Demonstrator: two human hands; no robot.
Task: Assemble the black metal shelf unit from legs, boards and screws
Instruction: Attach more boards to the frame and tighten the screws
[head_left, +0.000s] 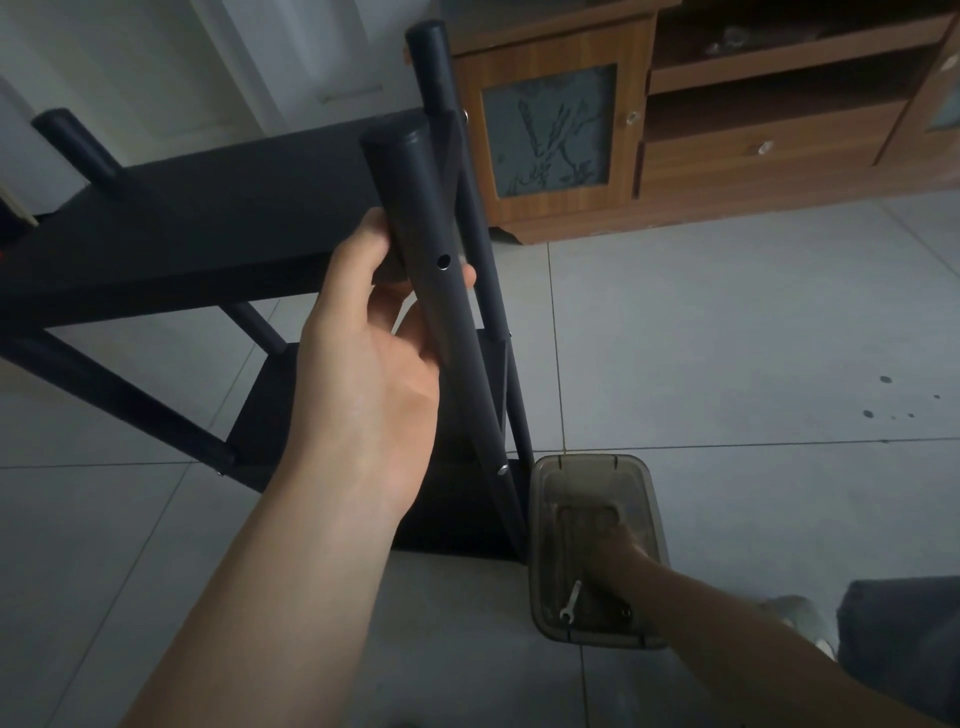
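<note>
Left hand (363, 332) wrapped round loose black metal tube leg (441, 291), only 1 screw (502, 470) in below; could swing off-line. Right hand (613, 545) in smoky plastic tub (644, 478) beside leg's foot, grip unclear.

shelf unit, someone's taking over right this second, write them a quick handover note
Left hand grips the near front leg by its upper part, next to an empty screw hole.
Right hand reaches into the clear plastic tub on the floor; a small wrench lies in it. What the fingers hold cannot be told.
Done: the shelf unit's boards sit between the legs, and a screw is in low on the held leg.
Left: screw the upper hole, then check the other joints.
</note>
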